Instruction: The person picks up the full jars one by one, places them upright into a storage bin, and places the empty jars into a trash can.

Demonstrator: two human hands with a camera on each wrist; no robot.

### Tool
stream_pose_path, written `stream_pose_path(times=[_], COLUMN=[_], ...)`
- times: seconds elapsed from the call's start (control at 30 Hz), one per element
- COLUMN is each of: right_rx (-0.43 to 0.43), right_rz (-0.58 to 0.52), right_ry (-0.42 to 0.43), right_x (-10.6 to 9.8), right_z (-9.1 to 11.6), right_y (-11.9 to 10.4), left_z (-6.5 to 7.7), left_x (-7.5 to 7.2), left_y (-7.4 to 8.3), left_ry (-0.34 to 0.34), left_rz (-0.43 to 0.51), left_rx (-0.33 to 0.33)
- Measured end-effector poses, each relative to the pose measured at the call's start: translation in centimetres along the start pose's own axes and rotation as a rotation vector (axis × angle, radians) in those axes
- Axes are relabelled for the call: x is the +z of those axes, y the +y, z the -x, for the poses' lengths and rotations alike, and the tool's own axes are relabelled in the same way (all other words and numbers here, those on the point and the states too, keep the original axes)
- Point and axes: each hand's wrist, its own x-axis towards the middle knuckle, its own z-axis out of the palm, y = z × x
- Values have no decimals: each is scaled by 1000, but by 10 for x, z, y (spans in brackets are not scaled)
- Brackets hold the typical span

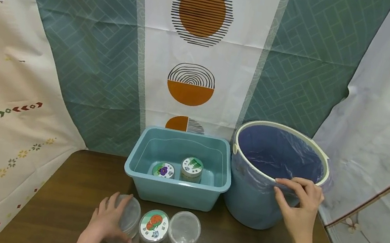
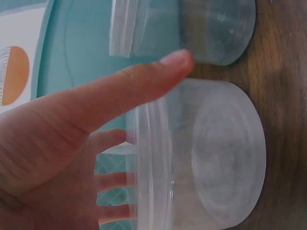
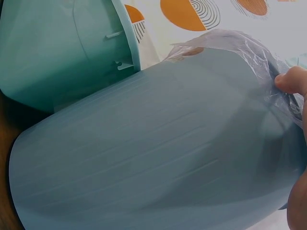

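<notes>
My left hand (image 1: 107,218) is around a clear lidded jar (image 2: 216,153) standing on the table, the thumb on its right side and the fingers on its far side. Right of it stands a jar with a tomato-like picture (image 1: 153,226) on its lid, then a taller clear jar (image 1: 183,236). My right hand (image 1: 301,204) pinches the near rim of a blue trash bin (image 1: 254,209) and its clear liner (image 3: 259,62), index finger on top, thumb outside. Part of that hand is cut off in the right wrist view.
A teal plastic basin (image 1: 175,193) stands behind the jars, beside the bin. Inside it are a jar with a green-plant lid (image 1: 192,166) and one with a purple-flower lid (image 1: 163,170). Patterned cloths (image 1: 198,57) hang behind the brown table (image 1: 48,209).
</notes>
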Motion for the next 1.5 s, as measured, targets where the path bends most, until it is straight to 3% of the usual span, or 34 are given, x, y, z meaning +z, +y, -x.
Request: stream_pose_path(times=[0.23, 0.4, 0.67, 1.1, 1.33, 1.5], right_rx=[1, 6, -1, 2, -3, -5], right_rz=[-4, 2, 0, 8, -4, -4], right_ry=[4, 3, 5, 10, 14, 19], right_x=[1, 1, 2, 0, 1, 0], right_z=[2, 2, 3, 1, 2, 1], right_y=[1, 1, 0, 0, -1, -1], left_z=[-7, -7, -1, 17, 12, -6], left_x=[1, -6, -20, -104, -150, -190], left_y=[-4, -1, -1, 19, 40, 73], left_ry=[-9, -45, -40, -113, -139, -251], left_rz=[-80, -70, -65, -100, -156, -176], left_rx=[-14, 19, 41, 148, 341, 447])
